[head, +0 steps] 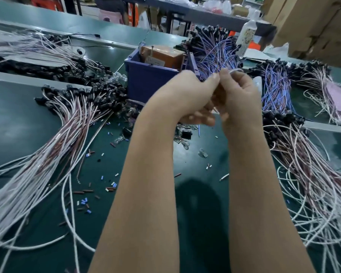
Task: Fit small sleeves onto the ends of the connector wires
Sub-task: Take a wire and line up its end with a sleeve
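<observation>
Two hands are meeting in the middle of the frame, above the green surface (201,194). The left hand (185,95) and right hand (242,95) are both curling their fingers inward, thumb tips pressing close together. The right fingers are pinching a pale wire (233,70), which is looping out just above them. What the left fingers are holding I cannot tell, because the palms are hiding it, along with any sleeve being fitted. Being thin, light and floppy, the wire is probably calling for a grip close to its end. Tiny loose sleeves (87,205), likely slippery and easily dropped, are lying scattered at lower left beside fanned wire bundles (67,131).
</observation>
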The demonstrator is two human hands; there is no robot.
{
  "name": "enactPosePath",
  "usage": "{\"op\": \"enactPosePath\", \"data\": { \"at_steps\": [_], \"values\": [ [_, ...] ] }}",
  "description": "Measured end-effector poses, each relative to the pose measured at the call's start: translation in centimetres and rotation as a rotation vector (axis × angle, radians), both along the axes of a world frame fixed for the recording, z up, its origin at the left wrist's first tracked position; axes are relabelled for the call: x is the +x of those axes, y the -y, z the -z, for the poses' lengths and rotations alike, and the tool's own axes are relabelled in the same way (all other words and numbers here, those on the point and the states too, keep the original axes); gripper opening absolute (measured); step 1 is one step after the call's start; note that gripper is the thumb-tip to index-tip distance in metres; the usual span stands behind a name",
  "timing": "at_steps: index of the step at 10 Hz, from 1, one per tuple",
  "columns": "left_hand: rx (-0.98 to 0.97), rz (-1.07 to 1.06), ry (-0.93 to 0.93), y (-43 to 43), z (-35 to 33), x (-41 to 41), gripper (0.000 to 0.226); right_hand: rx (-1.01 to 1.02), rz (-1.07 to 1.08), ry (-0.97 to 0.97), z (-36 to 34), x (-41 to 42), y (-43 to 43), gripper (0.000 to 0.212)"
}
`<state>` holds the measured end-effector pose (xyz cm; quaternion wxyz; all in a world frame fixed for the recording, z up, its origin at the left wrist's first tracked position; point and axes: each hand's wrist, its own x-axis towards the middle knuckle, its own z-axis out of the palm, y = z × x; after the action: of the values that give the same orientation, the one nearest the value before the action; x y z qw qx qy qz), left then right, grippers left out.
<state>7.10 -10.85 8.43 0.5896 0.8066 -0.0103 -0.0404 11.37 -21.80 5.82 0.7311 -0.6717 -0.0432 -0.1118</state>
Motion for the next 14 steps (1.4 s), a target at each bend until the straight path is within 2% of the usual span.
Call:
{"op": "enactPosePath", "data": {
  "at_steps": [1, 2, 3, 4, 5, 6, 7, 9, 10, 11, 12, 13, 14],
  "values": [
    [0.121, 0.004, -0.044, 0.8, 1.4, 1.2, 0.056, 0.278, -0.001, -0.039, -0.1, 0.1, 0.5, 0.019],
    [0.053, -0.13, 0.074, 1.4, 2.3, 2.4, 0.046, 0.335, -0.033, -0.121, 0.4, 0.4, 0.4, 0.016],
    [-0.323, -0.333, 0.165, 0.9, 3.0, 3.0, 0.03, 0.078, -0.026, -0.228, 0.9, 0.8, 0.7, 0.016],
    [-0.493, -0.362, 0.178, 0.2, 3.7, 3.4, 0.033, -0.343, -0.065, -0.311, 1.0, 0.6, 1.1, 0.029],
    [-0.494, -0.316, 0.224, -0.4, 3.6, 3.2, 0.03, -0.754, 0.023, -0.191, 0.5, 0.4, 1.5, 0.041],
    [-0.439, -0.262, 0.279, -0.9, 3.3, 2.9, 0.027, -0.71, 0.072, 0.014, -0.2, -0.1, 0.9, 0.031],
    [-0.288, -0.183, 0.289, -1.6, 3.1, 2.6, 0.025, -0.45, -0.051, -0.005, -0.5, -0.3, -0.2, 0.028],
    [0.094, 0.215, 0.157, -1.6, 3.3, 2.1, 0.023, 0.047, -0.188, -0.174, -0.2, -0.1, -0.3, 0.026],
    [0.227, 0.309, 0.098, -1.4, 3.7, 2.1, 0.021, 0.262, -0.173, -0.179, -0.2, 0.2, -0.1, 0.02],
    [0.263, 0.294, 0.004, -1.5, 4.4, 2.2, 0.022, 0.423, -0.091, -0.14, -0.3, 0.5, 0.7, 0.019],
    [0.231, 0.22, -0.034, -2.1, 5.1, 2.5, 0.023, 0.467, -0.045, -0.126, -0.2, 0.7, 1.4, 0.026],
    [0.114, 0.138, -0.051, -2.7, 5.4, 2.7, 0.018, 0.142, 0.042, -0.14, 0.3, 0.6, 1.7, 0.027],
    [0.073, 0.008, -0.041, -3.2, 5.4, 2.8, 0.017, -0.241, -0.009, -0.217, 0.8, 0.5, 1.5, 0.026]
  ]
}}
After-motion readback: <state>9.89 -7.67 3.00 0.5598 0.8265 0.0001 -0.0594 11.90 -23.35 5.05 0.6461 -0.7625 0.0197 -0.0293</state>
